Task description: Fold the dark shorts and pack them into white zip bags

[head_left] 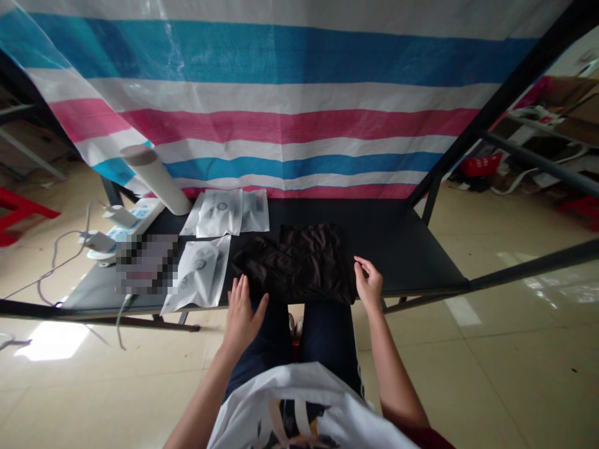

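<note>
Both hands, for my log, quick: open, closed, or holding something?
Left hand: open, fingers spread, holding nothing, beside the dark folded cloth.
Right hand: open, fingers lightly curled, holding nothing, at the cloth's edge.

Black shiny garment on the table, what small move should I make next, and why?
I'd probably smooth the black satin-like garment flat, using your left hand and right hand. Both hands are already at its edges, its surface shows visible creases, and its outline looks uneven, so flattening it seems the sensible small step.
</note>
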Demonstrator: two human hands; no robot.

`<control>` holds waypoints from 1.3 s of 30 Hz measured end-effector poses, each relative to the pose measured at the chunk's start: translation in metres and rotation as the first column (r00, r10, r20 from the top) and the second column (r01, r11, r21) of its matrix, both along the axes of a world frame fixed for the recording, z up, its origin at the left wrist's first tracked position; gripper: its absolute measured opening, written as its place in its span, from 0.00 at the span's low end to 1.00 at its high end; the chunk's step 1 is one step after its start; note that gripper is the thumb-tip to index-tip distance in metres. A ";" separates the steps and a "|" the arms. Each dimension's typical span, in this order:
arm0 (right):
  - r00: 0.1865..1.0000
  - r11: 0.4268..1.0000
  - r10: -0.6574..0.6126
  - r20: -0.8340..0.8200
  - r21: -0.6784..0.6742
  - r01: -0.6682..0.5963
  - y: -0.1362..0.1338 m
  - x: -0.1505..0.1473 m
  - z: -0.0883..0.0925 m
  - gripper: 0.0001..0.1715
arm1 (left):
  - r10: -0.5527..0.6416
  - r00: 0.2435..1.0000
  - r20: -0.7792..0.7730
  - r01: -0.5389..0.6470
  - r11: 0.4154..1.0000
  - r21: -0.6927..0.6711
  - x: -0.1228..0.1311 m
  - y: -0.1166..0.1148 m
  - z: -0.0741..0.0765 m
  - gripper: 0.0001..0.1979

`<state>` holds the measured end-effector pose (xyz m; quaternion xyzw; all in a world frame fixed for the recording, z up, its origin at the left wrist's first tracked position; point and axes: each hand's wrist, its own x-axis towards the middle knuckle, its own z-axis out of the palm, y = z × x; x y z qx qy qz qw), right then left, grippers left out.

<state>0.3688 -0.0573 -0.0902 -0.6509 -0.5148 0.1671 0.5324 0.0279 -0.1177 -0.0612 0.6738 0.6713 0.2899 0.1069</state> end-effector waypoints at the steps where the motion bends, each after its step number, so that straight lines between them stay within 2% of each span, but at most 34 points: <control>1: 1.000 1.000 0.003 0.013 -0.008 -0.003 -0.001 0.000 0.001 0.23 | -0.026 0.999 0.022 0.026 1.000 -0.003 0.010 0.006 0.011 0.36; 5: 1.000 1.000 -0.006 0.016 -0.018 0.006 -0.001 -0.001 0.003 0.23 | -0.265 0.964 0.034 0.265 0.964 0.013 0.050 0.027 0.055 0.36; 7: 1.000 1.000 -0.012 0.023 -0.021 0.013 -0.002 -0.002 0.005 0.23 | -0.294 0.955 -0.024 0.294 0.956 -0.007 0.059 0.036 0.062 0.38; 9: 0.999 1.000 -0.012 0.048 -0.024 0.013 -0.003 -0.003 0.007 0.23 | -0.215 0.973 -0.087 0.215 0.977 -0.016 0.055 0.042 0.056 0.39; 12: 0.993 1.000 -0.005 0.114 -0.023 0.008 -0.004 -0.005 0.010 0.22 | -0.061 0.990 -0.127 0.058 0.998 -0.030 0.032 0.040 0.030 0.40; 15: 0.985 1.000 -0.023 0.168 -0.015 0.026 -0.004 -0.007 0.011 0.21 | 0.024 0.991 -0.131 -0.034 0.997 -0.073 0.005 0.023 0.005 0.42; 18: 0.979 0.999 -0.038 0.199 -0.014 0.042 -0.003 -0.009 0.010 0.20 | 0.081 0.988 -0.134 -0.093 0.992 -0.082 -0.011 0.001 -0.008 0.43; 21: 0.978 0.999 -0.042 0.206 -0.012 0.045 -0.002 -0.009 0.009 0.19 | 0.074 0.991 -0.115 -0.081 0.995 -0.059 -0.016 -0.008 -0.014 0.43; 24: 0.977 0.999 -0.044 0.206 -0.010 0.047 -0.002 -0.009 0.008 0.18 | 0.036 0.996 -0.078 -0.041 0.997 -0.062 -0.013 0.002 -0.014 0.42; 26: 0.978 0.999 -0.038 0.205 -0.015 0.042 -0.002 -0.008 0.007 0.18 | 0.037 0.998 -0.045 -0.040 0.996 -0.079 -0.004 0.015 -0.007 0.40; 28: 0.978 0.999 -0.032 0.204 -0.019 0.036 -0.002 -0.008 0.007 0.18 | 0.028 1.000 -0.006 -0.028 0.996 -0.088 0.012 0.028 0.007 0.36; 30: 0.978 0.999 -0.032 0.207 -0.022 0.037 -0.002 -0.008 0.007 0.18 | -0.051 0.998 0.033 0.053 0.997 -0.057 0.035 0.037 0.027 0.32; 31: 0.977 0.999 -0.035 0.210 -0.026 0.041 -0.002 -0.008 0.006 0.19 | -0.131 0.990 0.047 0.132 0.991 -0.014 0.047 0.040 0.037 0.30; 32: 0.976 0.998 -0.037 0.213 -0.034 0.045 -0.002 -0.008 0.006 0.19 | -0.262 0.964 0.051 0.261 0.965 0.024 0.060 0.043 0.047 0.30; 33: 0.976 0.998 -0.039 0.212 -0.040 0.049 -0.003 -0.008 0.006 0.19 | -0.430 0.902 0.045 0.428 0.903 0.037 0.071 0.046 0.056 0.30; 34: 0.977 0.998 -0.038 0.208 -0.045 0.048 -0.003 -0.007 0.006 0.19 | -0.577 0.816 0.036 0.577 0.817 0.029 0.080 0.048 0.063 0.30; 35: 0.979 0.998 -0.033 0.200 -0.047 0.043 -0.003 -0.007 0.006 0.19 | -0.656 0.755 0.024 0.655 0.755 0.024 0.086 0.051 0.068 0.30; 36: 0.982 0.998 -0.024 0.187 -0.046 0.033 -0.004 -0.007 0.006 0.19 | -0.695 0.718 0.013 0.695 0.719 0.016 0.090 0.054 0.071 0.29; 37: 0.985 0.999 -0.014 0.172 -0.041 0.021 -0.004 -0.006 0.007 0.19 | -0.697 0.717 0.001 0.697 0.717 0.013 0.091 0.057 0.072 0.28; 39: 0.990 1.000 0.013 0.140 -0.028 -0.009 -0.005 -0.005 0.009 0.19 | -0.649 0.761 -0.026 0.649 0.761 0.019 0.084 0.065 0.068 0.27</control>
